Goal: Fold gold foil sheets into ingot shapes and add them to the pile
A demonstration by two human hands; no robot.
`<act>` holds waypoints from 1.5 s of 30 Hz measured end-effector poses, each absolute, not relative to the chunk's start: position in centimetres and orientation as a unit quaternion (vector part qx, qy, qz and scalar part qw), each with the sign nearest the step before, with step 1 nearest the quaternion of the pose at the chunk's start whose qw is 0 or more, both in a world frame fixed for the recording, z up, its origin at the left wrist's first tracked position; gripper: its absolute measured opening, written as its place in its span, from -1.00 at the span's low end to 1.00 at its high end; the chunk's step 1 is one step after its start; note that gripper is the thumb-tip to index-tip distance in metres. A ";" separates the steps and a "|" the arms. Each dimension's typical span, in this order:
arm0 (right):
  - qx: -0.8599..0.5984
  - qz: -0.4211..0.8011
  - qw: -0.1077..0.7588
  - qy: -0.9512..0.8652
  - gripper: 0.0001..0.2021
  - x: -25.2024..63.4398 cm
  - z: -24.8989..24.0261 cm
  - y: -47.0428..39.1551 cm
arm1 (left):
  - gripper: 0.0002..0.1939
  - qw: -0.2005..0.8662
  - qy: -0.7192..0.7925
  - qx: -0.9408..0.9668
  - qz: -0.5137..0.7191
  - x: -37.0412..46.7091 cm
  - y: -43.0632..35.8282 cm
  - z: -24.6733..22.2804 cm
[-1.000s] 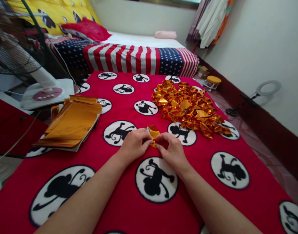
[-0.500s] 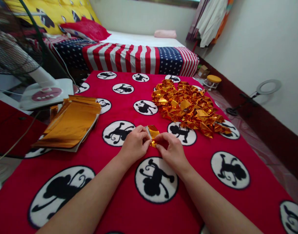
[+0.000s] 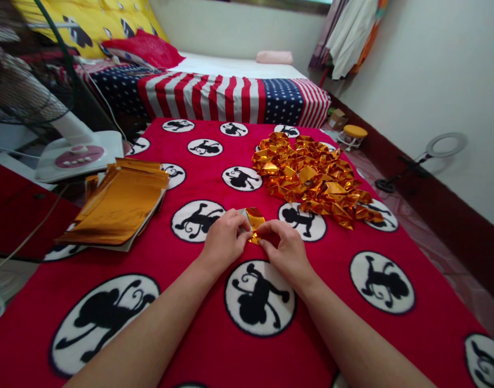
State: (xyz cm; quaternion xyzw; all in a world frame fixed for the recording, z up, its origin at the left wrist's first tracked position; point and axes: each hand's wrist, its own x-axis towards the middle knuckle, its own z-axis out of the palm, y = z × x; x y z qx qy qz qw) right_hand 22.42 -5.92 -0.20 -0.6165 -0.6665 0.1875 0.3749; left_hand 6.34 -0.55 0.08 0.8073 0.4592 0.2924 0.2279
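Note:
A small, partly folded sheet of gold foil paper lies between my two hands at the middle of the red cloth, its pale underside showing at the left. My left hand pinches its left side between thumb and fingers. On the right side, the thumb and forefinger of my right hand close on the lower edge. Beyond my right hand spreads a heap of folded gold foil pieces. Off to the left rests a stack of flat gold foil sheets.
A red cloth with monkey prints covers the surface under my hands. A white fan stands at the left, its cord running down. Behind is a bed with a red pillow. At the right are a yellow stool and a ring light.
My left hand's fingers have shifted slightly on the foil paper, and more of its pale side shows. My right hand stays nearly in place. The view has moved very slightly.

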 end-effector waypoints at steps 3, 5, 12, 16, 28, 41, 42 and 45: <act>-0.617 0.186 0.375 -0.666 -0.83 22.4 -0.1 -5.9 | -0.90 0.230 0.457 0.808 0.291 6.4 -0.6 0.3; -0.618 0.184 0.375 -0.666 -0.82 22.4 -0.1 -5.9 | -0.91 0.232 0.456 0.809 0.288 6.4 -0.6 0.5; -0.618 0.187 0.372 -0.667 -0.81 22.5 -0.4 -5.9 | -0.82 0.237 0.457 0.817 0.259 6.5 -0.6 0.2; -0.618 0.190 0.376 -0.663 -0.81 22.5 -0.1 -5.9 | -0.84 0.232 0.458 0.820 0.254 6.5 -0.5 0.2; -0.637 0.179 0.364 -0.655 -0.84 21.9 -0.1 -5.5 | -0.84 0.237 0.448 0.820 0.266 6.6 -0.4 0.3; -0.637 0.164 0.357 -0.663 -0.85 22.0 0.0 -5.6 | -0.76 0.265 0.397 0.834 0.278 5.9 0.1 -0.3; -0.637 0.165 0.358 -0.663 -0.86 22.0 0.0 -5.6 | -0.78 0.264 0.397 0.833 0.282 5.9 0.1 -0.3; -0.636 0.165 0.360 -0.662 -0.85 22.0 0.0 -5.6 | -0.76 0.260 0.403 0.827 0.291 6.2 -0.1 -0.5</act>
